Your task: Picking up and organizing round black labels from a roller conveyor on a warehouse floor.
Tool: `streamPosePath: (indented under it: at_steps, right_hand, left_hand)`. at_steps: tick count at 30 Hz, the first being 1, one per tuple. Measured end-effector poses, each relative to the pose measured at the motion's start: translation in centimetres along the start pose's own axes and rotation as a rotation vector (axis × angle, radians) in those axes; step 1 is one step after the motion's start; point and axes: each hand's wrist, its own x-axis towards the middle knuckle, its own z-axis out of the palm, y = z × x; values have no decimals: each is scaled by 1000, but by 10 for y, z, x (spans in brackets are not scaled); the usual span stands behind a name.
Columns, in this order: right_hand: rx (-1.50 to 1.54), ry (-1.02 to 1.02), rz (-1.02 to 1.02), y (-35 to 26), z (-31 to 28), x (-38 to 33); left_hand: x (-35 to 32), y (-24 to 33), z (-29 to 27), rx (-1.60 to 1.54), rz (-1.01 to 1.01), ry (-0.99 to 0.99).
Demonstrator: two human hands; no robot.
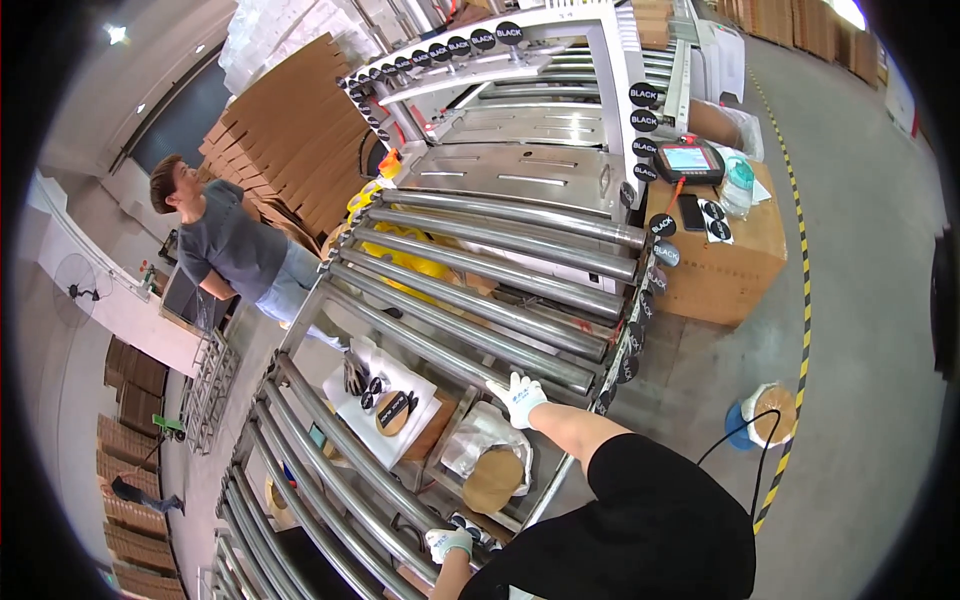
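A warehouse floor stacked with flat cardboard surrounds a steel roller conveyor [500, 290]. The person's gloved right hand [517, 396] rests spread and empty on a roller near the conveyor's right rail; the gloved left hand [447, 543] grips a lower roller at its near edge. Judging by this, both hands are bracing. One co-worker [225, 245] stands at the left side.

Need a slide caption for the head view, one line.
Gloved right hand and left hand rest on a steel roller conveyor; a person stands alongside.
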Motion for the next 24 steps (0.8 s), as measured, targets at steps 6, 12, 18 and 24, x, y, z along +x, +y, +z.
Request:
streamPosePath:
  at_steps: [6,12,18,24]
  right_hand:
    - [419,239,-127,-2,-9,-60]
    - [639,189,-86,5,-5,-187]
    - [395,2,-55,29,5,-243]
    - [423,16,-70,28,-1,-250]
  left_hand:
    - [-3,-12,2,-45,74,18]
    - [-4,-14,0,-85,63,16]
    - [11,-30,19,-140,163,125]
    - [-1,-27,14,-224,138,112]
